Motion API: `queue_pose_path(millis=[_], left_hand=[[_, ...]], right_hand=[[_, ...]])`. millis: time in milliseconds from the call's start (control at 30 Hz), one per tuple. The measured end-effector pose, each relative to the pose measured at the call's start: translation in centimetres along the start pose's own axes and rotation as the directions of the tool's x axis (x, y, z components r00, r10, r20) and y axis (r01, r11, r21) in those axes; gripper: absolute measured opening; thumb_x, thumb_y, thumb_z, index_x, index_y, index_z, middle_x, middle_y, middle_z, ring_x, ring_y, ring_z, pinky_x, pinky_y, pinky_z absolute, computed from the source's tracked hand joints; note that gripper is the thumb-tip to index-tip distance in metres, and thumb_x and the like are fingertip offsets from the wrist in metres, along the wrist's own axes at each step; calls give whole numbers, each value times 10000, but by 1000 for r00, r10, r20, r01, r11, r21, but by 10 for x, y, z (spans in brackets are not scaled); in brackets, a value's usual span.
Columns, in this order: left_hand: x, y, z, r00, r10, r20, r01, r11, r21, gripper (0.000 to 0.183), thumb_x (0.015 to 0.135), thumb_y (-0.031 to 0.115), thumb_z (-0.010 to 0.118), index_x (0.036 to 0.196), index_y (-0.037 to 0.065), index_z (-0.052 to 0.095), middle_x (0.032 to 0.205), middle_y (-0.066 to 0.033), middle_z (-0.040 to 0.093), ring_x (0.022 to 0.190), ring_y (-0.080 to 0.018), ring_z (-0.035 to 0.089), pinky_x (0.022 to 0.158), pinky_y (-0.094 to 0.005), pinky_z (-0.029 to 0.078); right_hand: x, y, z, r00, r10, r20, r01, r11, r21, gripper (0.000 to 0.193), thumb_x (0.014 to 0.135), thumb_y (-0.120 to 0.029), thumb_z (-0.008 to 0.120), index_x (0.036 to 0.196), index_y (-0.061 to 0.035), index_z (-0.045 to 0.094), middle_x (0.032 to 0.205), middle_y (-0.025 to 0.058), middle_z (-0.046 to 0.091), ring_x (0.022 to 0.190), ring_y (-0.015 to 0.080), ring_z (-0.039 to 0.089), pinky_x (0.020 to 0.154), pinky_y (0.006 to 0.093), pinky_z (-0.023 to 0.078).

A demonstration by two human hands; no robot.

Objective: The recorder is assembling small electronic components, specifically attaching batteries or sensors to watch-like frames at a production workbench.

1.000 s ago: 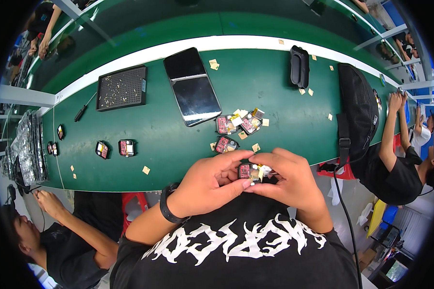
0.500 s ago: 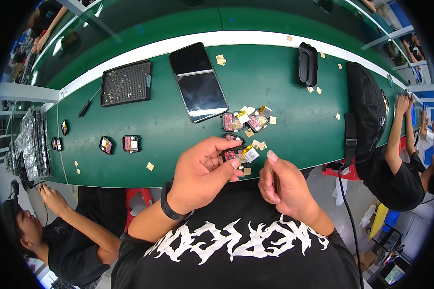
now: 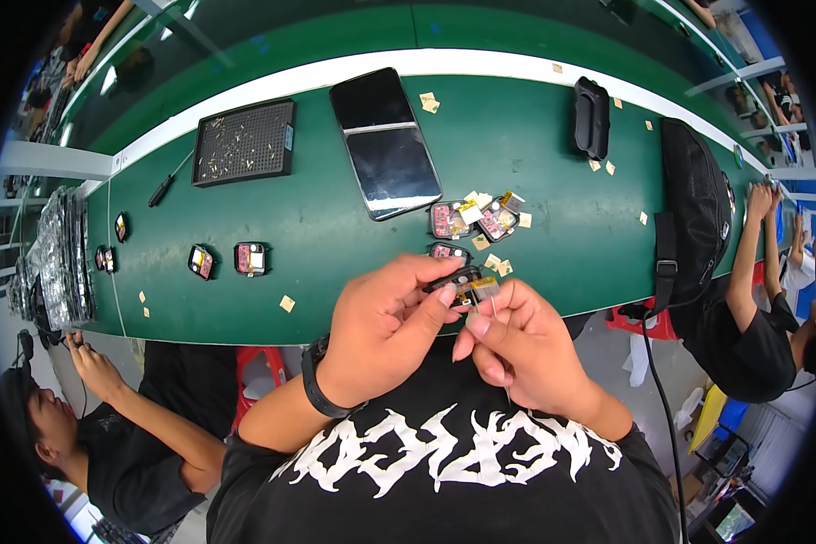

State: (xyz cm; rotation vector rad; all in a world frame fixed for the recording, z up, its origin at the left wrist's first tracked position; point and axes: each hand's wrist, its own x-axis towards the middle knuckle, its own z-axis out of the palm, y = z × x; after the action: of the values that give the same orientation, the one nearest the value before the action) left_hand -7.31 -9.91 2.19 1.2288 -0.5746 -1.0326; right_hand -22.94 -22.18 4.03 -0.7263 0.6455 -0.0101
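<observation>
Hands meet again at the near edge of the green worktop (image 3: 335,236). Half a second ago the left hand (image 3: 385,331) alone pinched the small dark module (image 3: 456,278) while the right hand (image 3: 526,349) hung back; now the right has closed in, fingertips narrowed on a thin tool or wire by the module's yellow tab. Fine work on this piece looks resumed. More modules (image 3: 467,220) lie just beyond, with a dark parts tray (image 3: 245,142) far left.
</observation>
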Motion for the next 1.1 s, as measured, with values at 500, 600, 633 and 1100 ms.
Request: queue_pose_path(millis=[500, 600, 633, 1100], left_hand=[[0, -2, -12, 996, -83, 21, 84, 996, -20, 261, 1012, -27, 571, 1267, -77, 590, 1113, -118, 678, 919, -120, 689, 787, -260, 596], [1, 1, -16, 975, -215, 49, 220, 969, -117, 262, 1014, -18, 572, 1271, -67, 586, 1127, -119, 676, 926, -124, 691, 796, -261, 610], [1, 1, -16, 976, -210, 63, 217, 966, -140, 258, 1011, -23, 574, 1265, -66, 586, 1134, -118, 671, 945, -130, 690, 806, -266, 616], [0, -5, -14, 989, -135, 52, 142, 979, -149, 182, 990, -62, 579, 1171, -45, 567, 1145, -100, 658, 1027, -124, 667, 882, -288, 607]], right_hand=[[7, 14, 6, 975, -147, -166, 122, 980, -155, 141, 994, 27, 605, 980, -19, 473, 856, 204, 709, 513, 79, 536, 441, 228, 381], [3, 15, 4, 967, -182, -176, 143, 967, -210, 162, 980, 40, 621, 1027, -21, 478, 861, 167, 712, 526, 72, 541, 450, 218, 388], [1, 15, 3, 946, -267, -185, 219, 945, -244, 204, 962, 46, 644, 1086, -16, 494, 858, 138, 709, 542, 67, 547, 456, 220, 395], [18, -9, -6, 599, -576, 556, 526, -241, -816, 381, 731, 11, 827, 1086, 14, 690, 926, 105, 681, 709, 231, 684, 597, 337, 566]])
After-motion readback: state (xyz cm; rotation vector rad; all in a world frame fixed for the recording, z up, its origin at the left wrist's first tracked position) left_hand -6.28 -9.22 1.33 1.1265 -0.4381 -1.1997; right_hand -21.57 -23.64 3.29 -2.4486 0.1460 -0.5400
